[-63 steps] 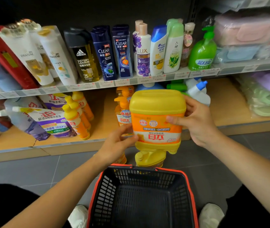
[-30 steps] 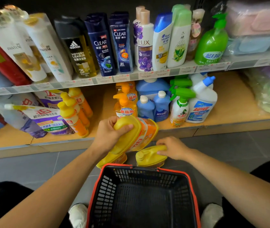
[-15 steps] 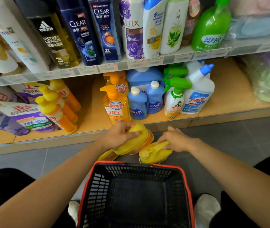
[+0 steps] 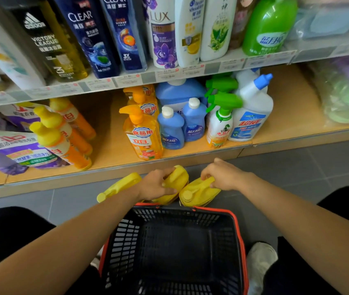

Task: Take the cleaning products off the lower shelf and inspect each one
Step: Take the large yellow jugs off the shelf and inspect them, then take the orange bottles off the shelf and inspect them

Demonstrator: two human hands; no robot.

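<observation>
Curling its fingers, the left hand [image 4: 158,185] is gripping a yellow jug [image 4: 181,179], and the right hand [image 4: 224,177] is holding the handle of a second yellow jug [image 4: 197,193] at its three o'clock. Both jugs are sitting low, at twelve o'clock of the basket [image 4: 124,237], before the lower shelf [image 4: 286,116].

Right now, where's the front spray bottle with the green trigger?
Head view, lower shelf, right of centre: the spray bottle stands between a small blue bottle and the white blue-capped bottle.
</observation>
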